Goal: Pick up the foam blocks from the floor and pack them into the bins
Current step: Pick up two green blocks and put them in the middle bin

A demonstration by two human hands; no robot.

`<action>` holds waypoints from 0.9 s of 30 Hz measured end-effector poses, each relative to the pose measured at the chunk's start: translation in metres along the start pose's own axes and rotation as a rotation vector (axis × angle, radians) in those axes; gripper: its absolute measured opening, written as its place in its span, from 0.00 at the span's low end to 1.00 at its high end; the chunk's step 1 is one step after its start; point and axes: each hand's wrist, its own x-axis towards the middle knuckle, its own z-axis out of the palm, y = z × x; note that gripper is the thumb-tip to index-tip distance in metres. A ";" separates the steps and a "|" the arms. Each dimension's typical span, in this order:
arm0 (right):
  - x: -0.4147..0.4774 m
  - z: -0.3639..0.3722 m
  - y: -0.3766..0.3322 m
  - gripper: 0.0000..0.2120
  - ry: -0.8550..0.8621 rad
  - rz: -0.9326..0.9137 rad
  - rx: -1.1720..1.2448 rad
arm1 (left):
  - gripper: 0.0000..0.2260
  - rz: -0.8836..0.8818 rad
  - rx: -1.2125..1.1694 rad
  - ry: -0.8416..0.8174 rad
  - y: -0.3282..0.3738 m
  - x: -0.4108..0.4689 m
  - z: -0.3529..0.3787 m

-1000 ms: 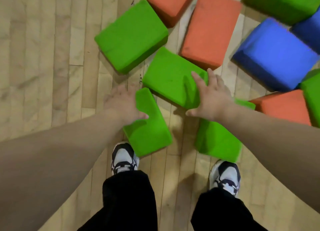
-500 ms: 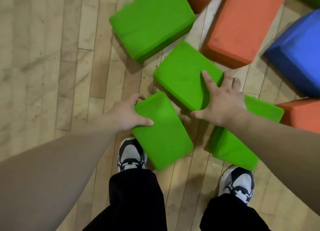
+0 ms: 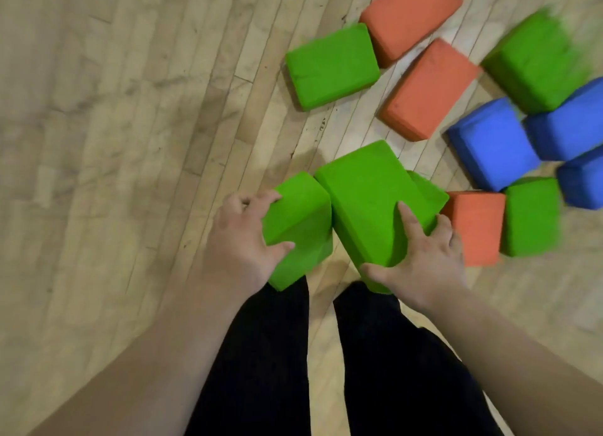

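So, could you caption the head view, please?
Left hand grips left green block; right hand grips right green block, above floor.

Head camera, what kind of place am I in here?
Probably an indoor gym or playroom: a hardwood strip floor, with big green foam blocks, orange foam blocks and blue foam blocks scattered on it.

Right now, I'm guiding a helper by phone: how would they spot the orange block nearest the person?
On the wooden floor, find the right hand gripping a big green block. Just right of it lies the orange block, a green cube on its far side. Only this orange block lies that close to the hand.
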 end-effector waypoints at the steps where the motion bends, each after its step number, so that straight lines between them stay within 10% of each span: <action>1: -0.028 -0.016 -0.005 0.60 -0.001 -0.014 0.011 | 0.36 -0.017 -0.011 0.026 0.006 -0.028 -0.022; 12: -0.219 -0.117 -0.029 0.57 0.047 -0.442 -0.120 | 0.34 -0.274 -0.158 0.354 0.048 -0.273 -0.140; 27: -0.436 -0.100 -0.010 0.55 0.058 -1.258 -0.767 | 0.34 -0.912 -0.723 1.081 0.112 -0.649 0.022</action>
